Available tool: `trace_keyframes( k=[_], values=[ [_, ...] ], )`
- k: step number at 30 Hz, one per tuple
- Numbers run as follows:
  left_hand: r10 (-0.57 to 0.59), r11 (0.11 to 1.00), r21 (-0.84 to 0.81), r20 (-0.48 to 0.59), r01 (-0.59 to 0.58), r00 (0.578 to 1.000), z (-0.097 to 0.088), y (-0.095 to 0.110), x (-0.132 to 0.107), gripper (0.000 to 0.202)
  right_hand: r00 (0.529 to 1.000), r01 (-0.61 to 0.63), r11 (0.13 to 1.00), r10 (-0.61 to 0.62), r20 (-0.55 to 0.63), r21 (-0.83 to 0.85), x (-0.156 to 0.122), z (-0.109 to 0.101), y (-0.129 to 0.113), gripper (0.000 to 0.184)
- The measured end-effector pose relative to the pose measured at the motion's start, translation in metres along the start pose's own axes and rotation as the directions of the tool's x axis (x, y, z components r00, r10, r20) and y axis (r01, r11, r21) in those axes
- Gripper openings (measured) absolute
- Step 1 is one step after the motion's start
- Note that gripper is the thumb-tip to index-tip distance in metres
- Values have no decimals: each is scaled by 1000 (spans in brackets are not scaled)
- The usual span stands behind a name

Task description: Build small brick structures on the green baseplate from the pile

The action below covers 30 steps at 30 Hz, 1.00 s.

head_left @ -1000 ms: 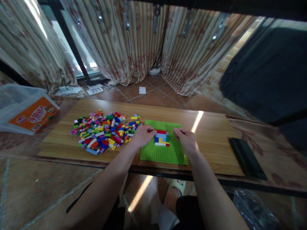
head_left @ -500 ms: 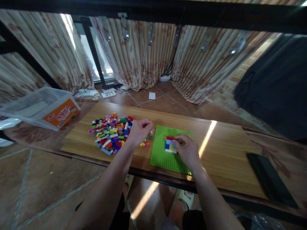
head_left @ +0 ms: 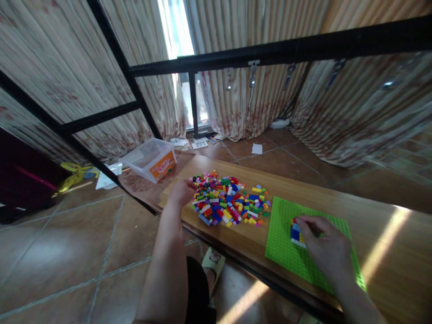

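Note:
My left hand (head_left: 182, 192) reaches to the left edge of a heap of toy building bricks (head_left: 219, 202) in many colours. Its fingers are curled together at the heap, and their tips are partly hidden. On a green studded baseplate (head_left: 278, 243) sits a small flat assembly of bricks (head_left: 294, 234), with red, blue, white and yellow parts showing. My right hand (head_left: 326, 247) is closed over it, thumb and fingertips pinched at its red upper edge. Most of the assembly is hidden beneath this hand.
A clear plastic bin (head_left: 145, 157) with an orange label stands beyond the heap. The wooden board (head_left: 229, 236) lies on a long low table. Black metal bars (head_left: 270, 51) cross in front of curtains. Papers (head_left: 257, 149) lie on the tiled floor.
The view has swung left. My left hand has moved from the heap's right side to its far left edge. My right hand stays at the brick assembly on the baseplate.

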<state>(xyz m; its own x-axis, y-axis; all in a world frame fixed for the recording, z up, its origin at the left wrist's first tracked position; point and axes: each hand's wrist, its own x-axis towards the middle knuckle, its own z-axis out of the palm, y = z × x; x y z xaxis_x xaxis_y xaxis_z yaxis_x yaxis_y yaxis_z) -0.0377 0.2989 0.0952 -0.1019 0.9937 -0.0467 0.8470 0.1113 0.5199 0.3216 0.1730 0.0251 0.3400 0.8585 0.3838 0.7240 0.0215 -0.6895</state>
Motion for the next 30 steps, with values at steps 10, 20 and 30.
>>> trace_keyframes(
  k=[10,20,30],
  values=[
    [-27,987,162,193,-5,981,5,-24,2,5,1000,-1,999,1,5,-40,-1,1,-2,24],
    [13,989,144,182,-39,983,5,-15,-3,16,999,42,998,-41,15,-40,-1,1,-5,23],
    [304,942,-235,303,-238,903,-18,34,-22,27,991,-12,1000,16,-134,27,5,-16,-4,22]
  ],
)
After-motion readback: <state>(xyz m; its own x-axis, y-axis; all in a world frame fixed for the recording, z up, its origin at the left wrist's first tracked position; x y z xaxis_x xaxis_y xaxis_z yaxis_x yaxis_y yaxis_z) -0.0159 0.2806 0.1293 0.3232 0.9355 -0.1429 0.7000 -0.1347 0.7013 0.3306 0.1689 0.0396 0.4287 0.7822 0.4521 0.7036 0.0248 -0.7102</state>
